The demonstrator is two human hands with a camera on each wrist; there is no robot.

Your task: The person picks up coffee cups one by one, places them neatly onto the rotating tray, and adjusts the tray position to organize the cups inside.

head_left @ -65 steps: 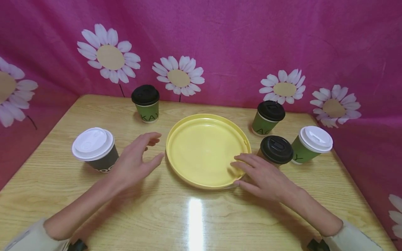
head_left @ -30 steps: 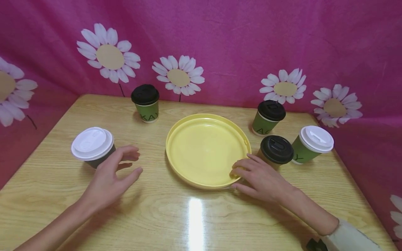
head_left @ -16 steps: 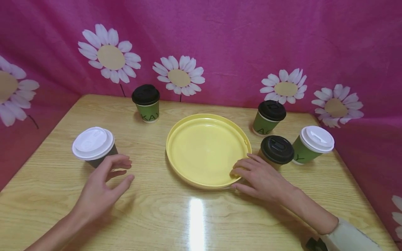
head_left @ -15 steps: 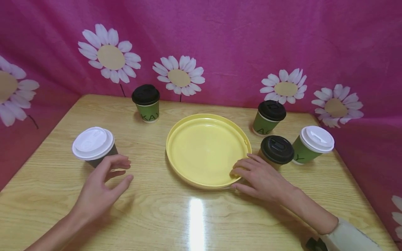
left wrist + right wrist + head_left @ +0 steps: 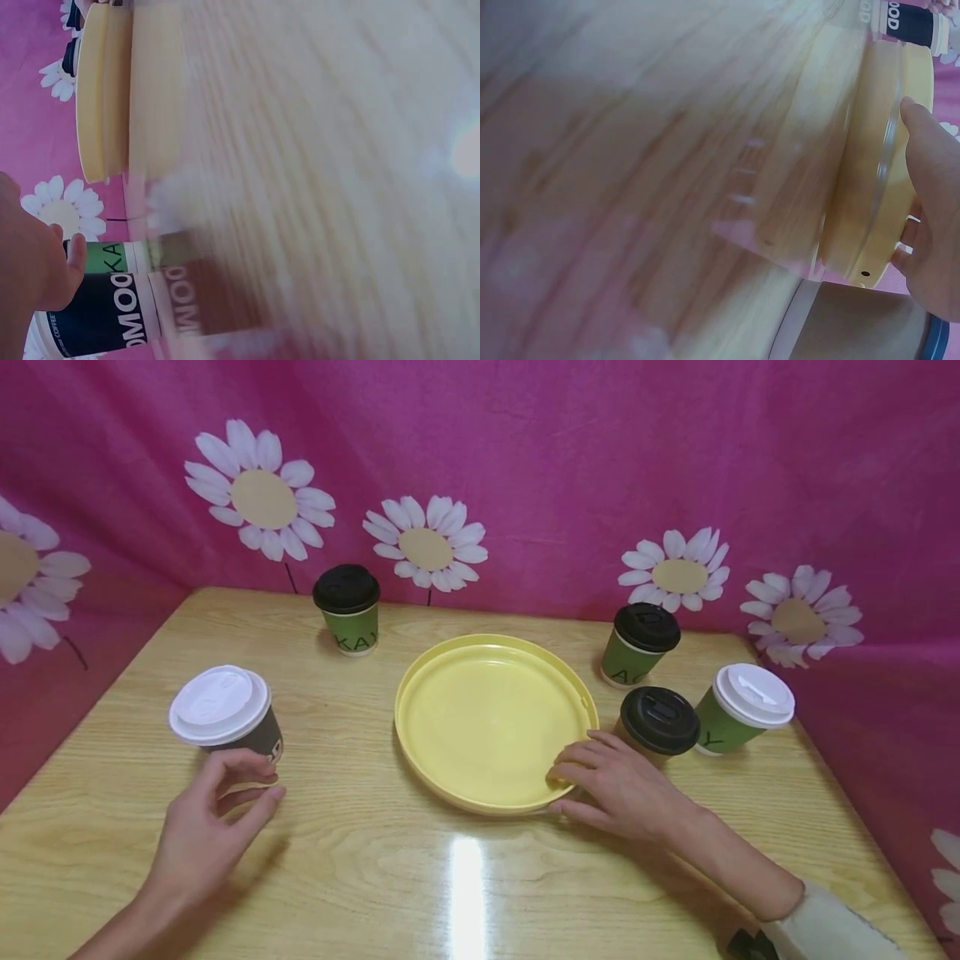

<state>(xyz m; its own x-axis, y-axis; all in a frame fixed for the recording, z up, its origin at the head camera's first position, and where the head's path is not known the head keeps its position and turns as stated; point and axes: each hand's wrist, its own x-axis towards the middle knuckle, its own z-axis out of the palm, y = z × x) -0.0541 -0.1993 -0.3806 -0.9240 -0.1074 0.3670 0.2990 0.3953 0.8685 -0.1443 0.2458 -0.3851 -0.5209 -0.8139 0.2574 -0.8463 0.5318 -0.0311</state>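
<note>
In the head view a round yellow tray point(image 5: 495, 722) lies mid-table. My right hand point(image 5: 618, 789) grips its near right rim, fingers over the edge and thumb at the outer wall; the right wrist view shows the thumb against the tray's side point(image 5: 877, 165). My left hand point(image 5: 206, 818) hovers over the table at the left, fingers loosely bent and nothing between them. Just beyond it stands a dark paper coffee cup point(image 5: 258, 735) with a white lid, partly covered by the hand. In the left wrist view the hand point(image 5: 37, 259) overlaps this cup point(image 5: 94, 315).
Close to my right hand stands a brown cup with a black lid point(image 5: 660, 720). Beside it are a green cup with a white lid point(image 5: 723, 727) and a green one with a black lid point(image 5: 633, 656). Another green, black-lidded cup point(image 5: 352, 627) is back left. A pink daisy cloth point(image 5: 555, 485) hangs behind.
My left hand has moved left and toward me, away from the tray to in front of the white-lidded dark cup. My right hand's fingers have closed on the tray rim; tray and cups stay put.
</note>
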